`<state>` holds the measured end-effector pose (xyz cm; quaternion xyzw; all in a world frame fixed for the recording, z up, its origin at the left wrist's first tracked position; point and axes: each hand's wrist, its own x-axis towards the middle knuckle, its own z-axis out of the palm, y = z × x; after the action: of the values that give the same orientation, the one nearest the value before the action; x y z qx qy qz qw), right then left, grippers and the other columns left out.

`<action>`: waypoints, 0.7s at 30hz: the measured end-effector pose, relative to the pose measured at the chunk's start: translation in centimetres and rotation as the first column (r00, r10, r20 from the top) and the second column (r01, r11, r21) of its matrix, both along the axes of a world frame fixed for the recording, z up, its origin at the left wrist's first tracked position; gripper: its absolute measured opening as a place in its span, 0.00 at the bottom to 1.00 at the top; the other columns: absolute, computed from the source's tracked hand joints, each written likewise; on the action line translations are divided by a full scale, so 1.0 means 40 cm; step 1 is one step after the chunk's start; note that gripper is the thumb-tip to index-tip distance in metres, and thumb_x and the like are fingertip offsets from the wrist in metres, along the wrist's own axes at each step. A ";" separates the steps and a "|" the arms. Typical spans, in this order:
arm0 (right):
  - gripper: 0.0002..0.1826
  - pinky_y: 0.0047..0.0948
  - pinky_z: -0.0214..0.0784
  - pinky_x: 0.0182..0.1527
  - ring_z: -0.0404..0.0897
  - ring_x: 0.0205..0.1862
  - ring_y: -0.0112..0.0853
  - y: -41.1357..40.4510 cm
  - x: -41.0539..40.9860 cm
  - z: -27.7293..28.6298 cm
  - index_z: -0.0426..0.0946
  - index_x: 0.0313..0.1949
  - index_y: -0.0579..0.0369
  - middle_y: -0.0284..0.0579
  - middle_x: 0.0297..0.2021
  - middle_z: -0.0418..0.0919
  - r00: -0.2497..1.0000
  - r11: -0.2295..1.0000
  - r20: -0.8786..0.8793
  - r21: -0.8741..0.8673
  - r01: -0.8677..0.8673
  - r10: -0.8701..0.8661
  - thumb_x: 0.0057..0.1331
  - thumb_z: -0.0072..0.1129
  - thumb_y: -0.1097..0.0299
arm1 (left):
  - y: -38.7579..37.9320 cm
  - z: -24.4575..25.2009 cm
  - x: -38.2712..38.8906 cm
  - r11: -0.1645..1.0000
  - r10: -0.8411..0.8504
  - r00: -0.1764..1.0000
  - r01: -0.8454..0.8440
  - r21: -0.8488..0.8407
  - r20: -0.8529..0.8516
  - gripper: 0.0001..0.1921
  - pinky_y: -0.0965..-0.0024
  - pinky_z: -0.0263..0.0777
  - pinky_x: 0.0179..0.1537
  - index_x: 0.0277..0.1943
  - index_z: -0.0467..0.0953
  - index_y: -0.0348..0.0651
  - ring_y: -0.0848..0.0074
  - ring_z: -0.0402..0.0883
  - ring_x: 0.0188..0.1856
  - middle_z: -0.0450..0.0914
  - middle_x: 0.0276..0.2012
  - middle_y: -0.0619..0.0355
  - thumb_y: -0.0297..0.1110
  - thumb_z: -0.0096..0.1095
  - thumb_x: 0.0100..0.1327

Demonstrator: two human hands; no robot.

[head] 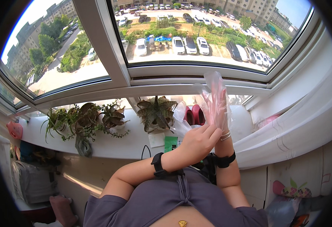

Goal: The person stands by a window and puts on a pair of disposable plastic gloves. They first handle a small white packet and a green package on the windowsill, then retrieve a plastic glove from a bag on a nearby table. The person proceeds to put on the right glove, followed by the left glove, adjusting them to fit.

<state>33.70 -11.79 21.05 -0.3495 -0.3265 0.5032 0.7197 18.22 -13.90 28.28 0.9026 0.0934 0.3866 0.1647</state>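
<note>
My right hand is raised before the window with a thin clear plastic glove over it; the fingertips of the glove stand loose beyond mine. At the right wrist, just above a bracelet, my left hand pinches the glove's lower part. More crumpled clear plastic spreads to the left of my hands; whether it is a second glove is hard to tell. Behind it a pair of dark red shoes stands on the white windowsill. My left fingertips are partly hidden.
Several potted plants line the sill at left, and a spiky succulent stands nearer. A green packet bearing writing lies beside a white square. White curtain hangs at right. A pink container is low at left.
</note>
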 end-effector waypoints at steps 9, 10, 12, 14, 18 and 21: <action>0.38 0.33 0.30 0.72 0.42 0.74 0.29 -0.020 -0.086 0.175 0.47 0.72 0.57 0.41 0.73 0.48 0.960 0.983 0.212 0.048 0.179 -0.185 0.73 0.37 0.43 | -0.002 -0.006 -0.016 0.995 -0.062 0.997 0.065 0.071 -0.042 0.11 0.70 0.70 0.29 0.38 0.71 0.39 0.70 0.76 0.32 0.71 0.30 0.58 0.24 0.58 0.49; 0.38 0.34 0.34 0.71 0.45 0.74 0.29 -0.025 -0.108 0.211 0.50 0.71 0.58 0.41 0.73 0.49 0.950 0.973 0.214 0.030 0.227 -0.228 0.73 0.39 0.44 | 0.003 -0.002 -0.018 0.993 -0.085 0.995 0.089 0.079 -0.055 0.11 0.70 0.70 0.29 0.38 0.71 0.38 0.70 0.76 0.32 0.71 0.30 0.58 0.24 0.58 0.49; 0.36 0.37 0.41 0.70 0.49 0.73 0.29 -0.030 -0.131 0.249 0.55 0.70 0.59 0.42 0.72 0.53 0.922 0.945 0.220 -0.001 0.327 -0.318 0.72 0.41 0.45 | 0.017 0.006 -0.016 0.992 -0.095 0.994 0.099 0.078 -0.052 0.11 0.70 0.70 0.29 0.38 0.72 0.38 0.70 0.76 0.32 0.71 0.30 0.58 0.24 0.59 0.49; 0.35 0.36 0.39 0.71 0.46 0.73 0.31 -0.029 -0.119 0.248 0.56 0.70 0.57 0.43 0.72 0.51 0.888 0.938 0.318 0.012 0.346 -0.332 0.71 0.44 0.48 | 0.023 0.005 -0.017 0.990 -0.111 0.993 0.114 0.081 -0.048 0.11 0.70 0.70 0.29 0.38 0.72 0.38 0.70 0.76 0.32 0.72 0.30 0.57 0.24 0.59 0.49; 0.31 0.35 0.30 0.73 0.34 0.76 0.39 -0.018 -0.067 0.225 0.60 0.69 0.50 0.46 0.74 0.43 0.673 0.921 0.665 0.056 0.386 -0.323 0.68 0.54 0.59 | 0.031 -0.022 -0.020 0.989 -0.116 0.992 0.120 0.083 -0.048 0.10 0.69 0.70 0.27 0.38 0.73 0.38 0.69 0.77 0.29 0.73 0.29 0.57 0.26 0.60 0.50; 0.27 0.49 0.25 0.72 0.34 0.76 0.50 -0.011 -0.036 0.216 0.69 0.64 0.46 0.51 0.73 0.48 0.414 0.880 0.825 0.194 0.434 -0.385 0.68 0.54 0.51 | 0.034 -0.011 -0.015 0.994 -0.069 0.995 0.075 0.085 -0.077 0.06 0.69 0.69 0.24 0.36 0.73 0.39 0.70 0.76 0.25 0.74 0.25 0.58 0.29 0.61 0.57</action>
<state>32.25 -12.24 29.70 -0.6345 -0.5246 0.0869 0.5610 17.63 -12.52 27.82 0.9254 0.0498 0.3505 0.1353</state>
